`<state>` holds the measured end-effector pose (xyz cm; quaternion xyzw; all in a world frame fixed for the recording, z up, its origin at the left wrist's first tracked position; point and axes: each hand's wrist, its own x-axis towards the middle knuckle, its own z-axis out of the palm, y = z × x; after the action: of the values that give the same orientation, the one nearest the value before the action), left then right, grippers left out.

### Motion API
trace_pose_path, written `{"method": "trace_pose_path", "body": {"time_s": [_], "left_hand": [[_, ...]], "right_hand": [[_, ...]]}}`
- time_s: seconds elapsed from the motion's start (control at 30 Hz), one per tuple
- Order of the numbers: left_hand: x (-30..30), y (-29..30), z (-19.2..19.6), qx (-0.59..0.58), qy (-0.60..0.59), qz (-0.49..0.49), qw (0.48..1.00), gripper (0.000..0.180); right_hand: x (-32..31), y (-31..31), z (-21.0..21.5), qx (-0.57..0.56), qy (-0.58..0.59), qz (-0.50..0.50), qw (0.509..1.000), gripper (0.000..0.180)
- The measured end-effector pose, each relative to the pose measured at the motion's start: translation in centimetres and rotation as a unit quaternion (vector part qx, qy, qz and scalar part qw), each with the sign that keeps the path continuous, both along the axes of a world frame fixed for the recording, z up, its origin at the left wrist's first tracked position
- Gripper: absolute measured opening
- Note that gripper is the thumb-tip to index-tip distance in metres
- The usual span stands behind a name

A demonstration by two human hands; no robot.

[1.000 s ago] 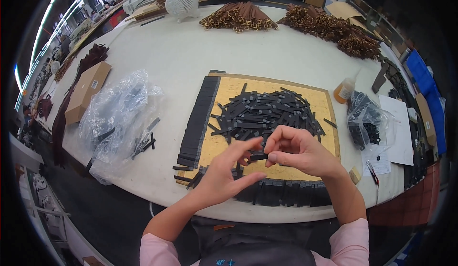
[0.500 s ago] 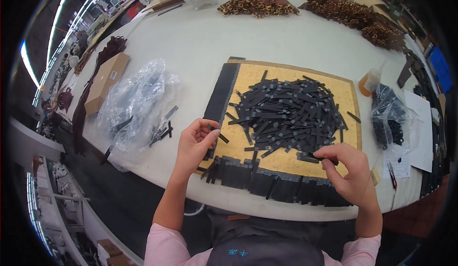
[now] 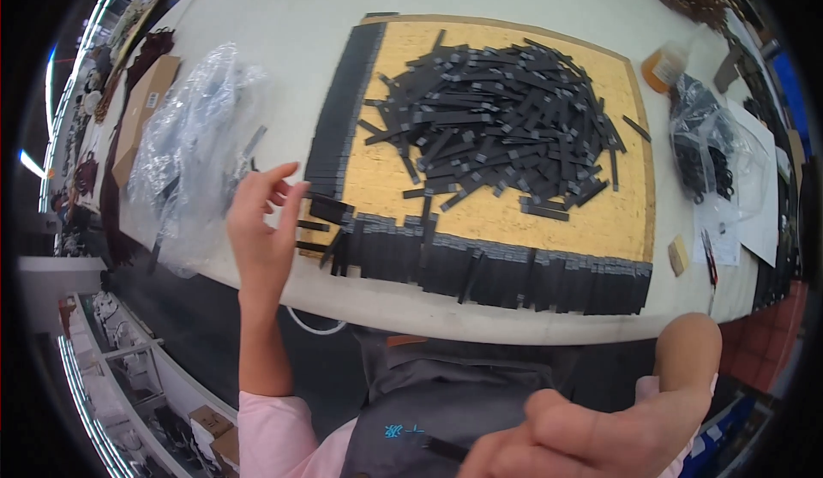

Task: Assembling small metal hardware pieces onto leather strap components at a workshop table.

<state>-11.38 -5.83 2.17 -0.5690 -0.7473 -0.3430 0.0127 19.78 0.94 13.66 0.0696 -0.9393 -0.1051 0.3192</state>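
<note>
Close to the camera, in front of my apron, my right hand is closed on a short black strip; its fingertips run out of the lower edge. My left hand is at the board's lower left corner, thumb and forefinger slightly apart and nothing visible between them. Its fingertips are beside a few loose black strips. On the yellow board lies a heap of black strips with grey ends. Strips laid side by side form a row along the left edge and another along the front edge.
Left of the board are a crumpled clear plastic bag and a cardboard box. On the right stand a bottle of amber liquid, a bag of black parts, scissors or snips and a small yellowish block.
My right hand has left the board's front and come back toward me with a strip. My left hand has moved left, and a strip is gone from its fingers. The view has tilted downward.
</note>
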Motion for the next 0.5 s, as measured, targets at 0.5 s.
{"method": "trace_pose_path", "body": {"time_s": [0.5], "left_hand": [[11.4,6.1,3.5,-0.093,-0.527,-0.327,0.779,0.034]], "right_hand": [[3.0,4.4,-5.2,-0.690,0.037,-0.141,0.709,0.021]]}}
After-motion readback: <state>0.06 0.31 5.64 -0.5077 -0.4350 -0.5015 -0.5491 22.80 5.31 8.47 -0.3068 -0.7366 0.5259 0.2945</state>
